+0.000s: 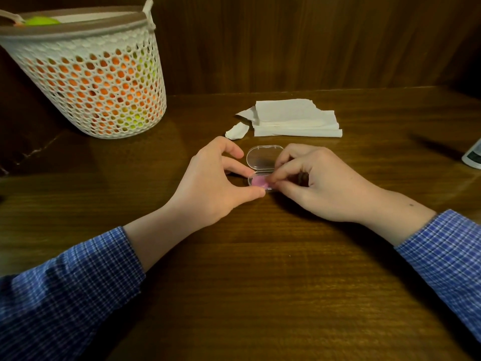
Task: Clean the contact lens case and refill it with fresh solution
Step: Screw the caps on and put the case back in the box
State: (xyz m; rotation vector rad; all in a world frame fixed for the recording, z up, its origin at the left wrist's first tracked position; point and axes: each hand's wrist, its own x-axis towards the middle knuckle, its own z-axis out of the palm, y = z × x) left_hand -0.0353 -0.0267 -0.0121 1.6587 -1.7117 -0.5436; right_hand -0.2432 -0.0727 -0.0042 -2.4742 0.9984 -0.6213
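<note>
Case: a small clear box [263, 165] sits on the brown wooden table [260, 282], in the middle, between both hands.
Lid: the clear lid [264, 156] is flipped open and lies flat on the far side of the box.
Inside: something pink [258, 181] sits in the near half of the box.
Left hand: the left hand [213, 181] holds the near half by its left end, thumb in front and a finger behind.
Right hand: the right hand [317, 181] has curled fingers that pinch at the right side of the near half, right by the pink thing.
Paper: a pile of white folded tissues [296, 118] lies behind the box, with a small torn bit [236, 131] beside it.
Basket: a white basket [96, 74] with holes stands far left, with orange and green things inside.
Sleeves: both arms wear blue checked sleeves [65, 295].
</note>
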